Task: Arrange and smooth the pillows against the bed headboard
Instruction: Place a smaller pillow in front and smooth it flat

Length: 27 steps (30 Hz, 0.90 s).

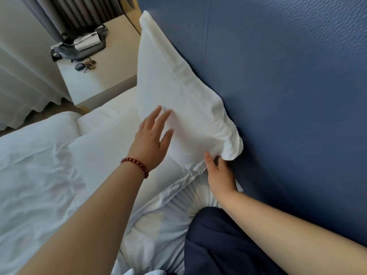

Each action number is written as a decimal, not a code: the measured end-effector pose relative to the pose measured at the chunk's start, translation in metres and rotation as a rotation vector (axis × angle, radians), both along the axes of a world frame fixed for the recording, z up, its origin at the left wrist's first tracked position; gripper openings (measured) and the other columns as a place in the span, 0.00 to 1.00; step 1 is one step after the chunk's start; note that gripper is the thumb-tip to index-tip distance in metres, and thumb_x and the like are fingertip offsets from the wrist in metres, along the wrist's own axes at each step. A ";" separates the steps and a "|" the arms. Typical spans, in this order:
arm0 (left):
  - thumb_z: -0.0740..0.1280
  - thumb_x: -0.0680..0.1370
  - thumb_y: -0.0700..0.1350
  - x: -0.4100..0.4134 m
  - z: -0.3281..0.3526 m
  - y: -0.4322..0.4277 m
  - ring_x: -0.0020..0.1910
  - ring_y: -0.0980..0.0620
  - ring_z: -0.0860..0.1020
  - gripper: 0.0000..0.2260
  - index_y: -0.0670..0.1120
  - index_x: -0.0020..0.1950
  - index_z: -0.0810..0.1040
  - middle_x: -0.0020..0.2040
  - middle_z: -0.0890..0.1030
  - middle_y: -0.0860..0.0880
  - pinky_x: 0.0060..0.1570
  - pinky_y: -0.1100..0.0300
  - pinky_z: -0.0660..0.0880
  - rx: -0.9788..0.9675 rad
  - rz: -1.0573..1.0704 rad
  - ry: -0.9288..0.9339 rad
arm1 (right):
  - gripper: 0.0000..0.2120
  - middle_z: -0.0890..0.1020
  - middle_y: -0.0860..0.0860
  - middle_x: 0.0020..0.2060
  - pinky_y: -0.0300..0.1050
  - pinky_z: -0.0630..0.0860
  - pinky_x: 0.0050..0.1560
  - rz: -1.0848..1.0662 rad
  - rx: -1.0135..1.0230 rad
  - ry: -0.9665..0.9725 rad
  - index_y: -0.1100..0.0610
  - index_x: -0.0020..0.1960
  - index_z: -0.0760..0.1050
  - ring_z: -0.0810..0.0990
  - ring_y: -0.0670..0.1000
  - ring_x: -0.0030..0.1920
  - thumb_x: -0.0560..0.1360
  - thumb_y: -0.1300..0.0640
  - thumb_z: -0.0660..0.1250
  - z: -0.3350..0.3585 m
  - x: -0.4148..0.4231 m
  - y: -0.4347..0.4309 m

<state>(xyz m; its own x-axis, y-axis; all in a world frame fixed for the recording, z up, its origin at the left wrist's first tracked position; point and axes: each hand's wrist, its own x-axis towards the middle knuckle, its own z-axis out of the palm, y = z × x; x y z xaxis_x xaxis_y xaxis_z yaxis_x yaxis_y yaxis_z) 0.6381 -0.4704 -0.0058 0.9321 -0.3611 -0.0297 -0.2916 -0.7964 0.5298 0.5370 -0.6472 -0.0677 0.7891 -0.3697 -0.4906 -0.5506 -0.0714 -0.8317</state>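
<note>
Arms [79, 225] at the bottom: right hand [219, 175] grip holds the pillow [178, 92] corner, left hand [151, 139] flat and wide. Stroke gently up-left.

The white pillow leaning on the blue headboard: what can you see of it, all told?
The pillow is white, in a plain cloth case with a flat border and creases. It stands on edge, tilted back against the blue headboard, its near corner crumpled. The left hand lies flat on its front; the right hand grips its lower near corner. Its bottom edge rests on white bedding.
</note>
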 end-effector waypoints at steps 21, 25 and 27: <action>0.61 0.82 0.49 -0.227 -0.040 0.139 0.58 0.58 0.76 0.14 0.51 0.66 0.76 0.59 0.80 0.56 0.58 0.64 0.70 -0.203 0.205 0.260 | 0.17 0.79 0.50 0.55 0.48 0.79 0.59 0.199 0.151 0.286 0.51 0.64 0.73 0.82 0.51 0.53 0.77 0.51 0.68 0.018 -0.128 0.117; 0.61 0.81 0.49 -0.245 -0.045 0.156 0.56 0.60 0.76 0.12 0.53 0.64 0.77 0.58 0.80 0.57 0.58 0.62 0.72 -0.247 0.228 0.326 | 0.14 0.79 0.49 0.56 0.48 0.78 0.60 0.224 0.110 0.274 0.50 0.62 0.74 0.81 0.50 0.54 0.78 0.50 0.68 0.026 -0.147 0.135; 0.62 0.81 0.49 -0.251 -0.050 0.161 0.55 0.60 0.77 0.11 0.53 0.62 0.78 0.56 0.82 0.56 0.58 0.60 0.74 -0.273 0.237 0.371 | 0.15 0.79 0.48 0.55 0.47 0.78 0.60 0.240 0.087 0.270 0.50 0.63 0.74 0.81 0.49 0.54 0.77 0.50 0.68 0.029 -0.155 0.138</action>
<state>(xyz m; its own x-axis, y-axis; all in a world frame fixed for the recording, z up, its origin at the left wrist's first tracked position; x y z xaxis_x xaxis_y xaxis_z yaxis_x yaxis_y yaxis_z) 0.3866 -0.3098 -0.0553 0.9340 -0.1815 -0.3078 0.1271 -0.6364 0.7608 0.3822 -0.5094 -0.0392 0.6857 -0.1375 -0.7148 -0.7275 -0.1602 -0.6671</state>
